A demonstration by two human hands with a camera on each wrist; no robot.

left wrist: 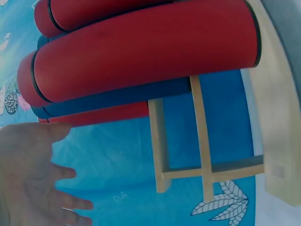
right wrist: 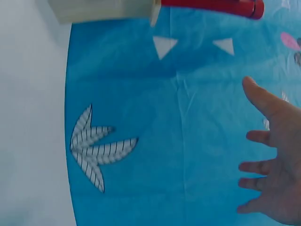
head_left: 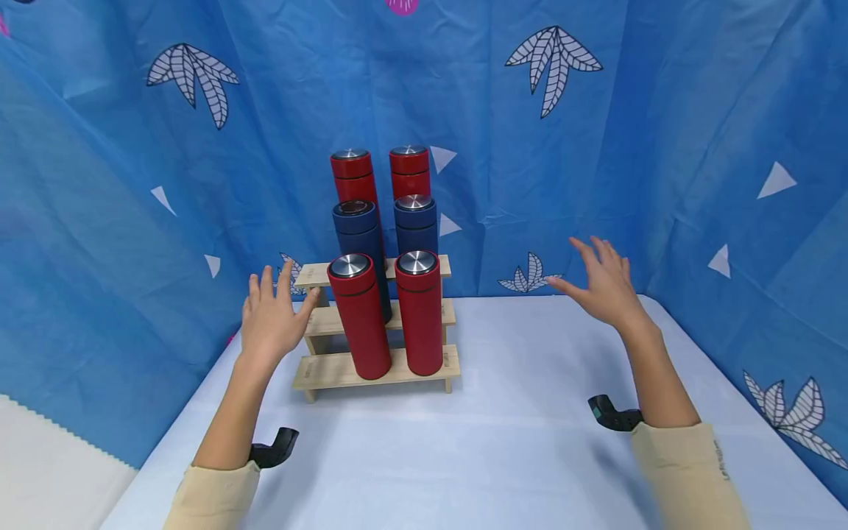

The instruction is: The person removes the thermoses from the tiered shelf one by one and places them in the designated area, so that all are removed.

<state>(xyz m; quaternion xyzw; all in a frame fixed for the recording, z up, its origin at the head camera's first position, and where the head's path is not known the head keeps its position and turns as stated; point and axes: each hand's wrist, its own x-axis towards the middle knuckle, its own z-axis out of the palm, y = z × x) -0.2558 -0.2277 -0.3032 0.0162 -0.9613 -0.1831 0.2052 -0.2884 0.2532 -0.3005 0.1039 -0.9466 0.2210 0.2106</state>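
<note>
My left hand (head_left: 273,324) is held up at the left side of a three-step wooden rack (head_left: 344,372), fingers spread and holding nothing. In the left wrist view its fingers sit beside the bottles without gripping any. On the rack's front step stand two red thermos bottles, one on the left (head_left: 361,316) and one on the right (head_left: 420,316). Behind them are two blue thermos bottles (head_left: 416,224), and two more red thermos bottles (head_left: 353,175) stand at the back. My right hand (head_left: 606,287) is raised over the table's right side, spread and holding nothing, apart from the rack.
A white-covered table (head_left: 490,442) carries the rack towards its back left. Blue patterned cloth (head_left: 464,88) hangs behind and at both sides. A black wrist device (head_left: 274,447) is on the left wrist and another black wrist device (head_left: 615,414) on the right.
</note>
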